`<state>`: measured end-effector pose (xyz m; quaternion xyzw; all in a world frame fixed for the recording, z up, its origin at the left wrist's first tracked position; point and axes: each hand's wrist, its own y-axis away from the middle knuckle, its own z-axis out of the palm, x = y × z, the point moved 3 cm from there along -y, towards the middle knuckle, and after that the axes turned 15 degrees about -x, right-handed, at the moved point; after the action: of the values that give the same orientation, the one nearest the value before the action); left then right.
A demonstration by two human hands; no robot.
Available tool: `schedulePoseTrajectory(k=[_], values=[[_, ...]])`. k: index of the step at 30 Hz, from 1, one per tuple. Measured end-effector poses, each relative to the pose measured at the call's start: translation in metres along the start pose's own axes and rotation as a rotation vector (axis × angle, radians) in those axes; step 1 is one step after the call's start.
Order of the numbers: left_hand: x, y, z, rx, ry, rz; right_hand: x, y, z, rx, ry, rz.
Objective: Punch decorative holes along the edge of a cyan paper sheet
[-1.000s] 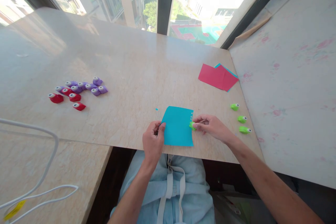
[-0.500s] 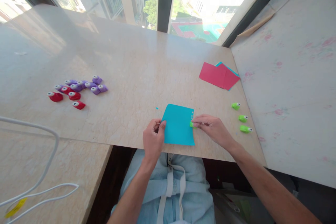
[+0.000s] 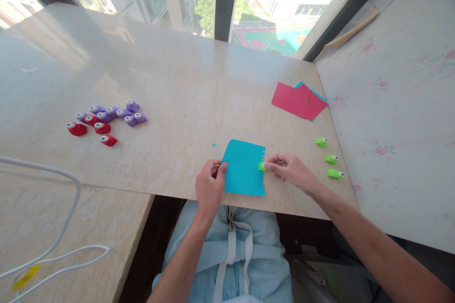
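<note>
A blue sheet of paper (image 3: 243, 168) lies near the counter's front edge, with a short row of small punched holes at its upper right edge. My left hand (image 3: 210, 183) pinches the sheet's left edge between thumb and fingers. At the right edge, just below the holes, a small green craft punch (image 3: 262, 166) sits on the paper. My right hand (image 3: 287, 170) grips this punch by its outer end; my fingers hide part of it. A tiny blue paper scrap (image 3: 213, 145) lies beyond the sheet's upper left corner.
Three more green punches (image 3: 332, 159) stand at the right by the wall. Red and blue paper sheets (image 3: 298, 100) overlap at the back right. Several purple punches (image 3: 131, 120) and red punches (image 3: 103, 128) are grouped on the left. A white cable (image 3: 76, 199) loops at the lower left.
My right thumb and fingers have shifted on the green punch, so more of its body shows. My left hand keeps its hold on the paper. The whole view has moved slightly.
</note>
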<state>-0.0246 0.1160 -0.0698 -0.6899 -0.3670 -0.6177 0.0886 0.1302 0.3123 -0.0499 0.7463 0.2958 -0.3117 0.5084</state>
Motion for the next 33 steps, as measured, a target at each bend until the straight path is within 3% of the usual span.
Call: schedulePoseTrajectory(k=[14, 28, 33], values=[[0.001, 0.001, -0.001, -0.014, 0.006, -0.004, -0.024, -0.012, -0.008, -0.155, -0.038, 0.275], [0.003, 0.001, -0.002, -0.04, 0.015, -0.011, -0.03, -0.026, 0.0, -0.135, 0.093, 0.332], [0.005, 0.001, -0.002, -0.037, 0.017, -0.013, -0.03, -0.024, -0.001, -0.213, 0.006, 0.333]])
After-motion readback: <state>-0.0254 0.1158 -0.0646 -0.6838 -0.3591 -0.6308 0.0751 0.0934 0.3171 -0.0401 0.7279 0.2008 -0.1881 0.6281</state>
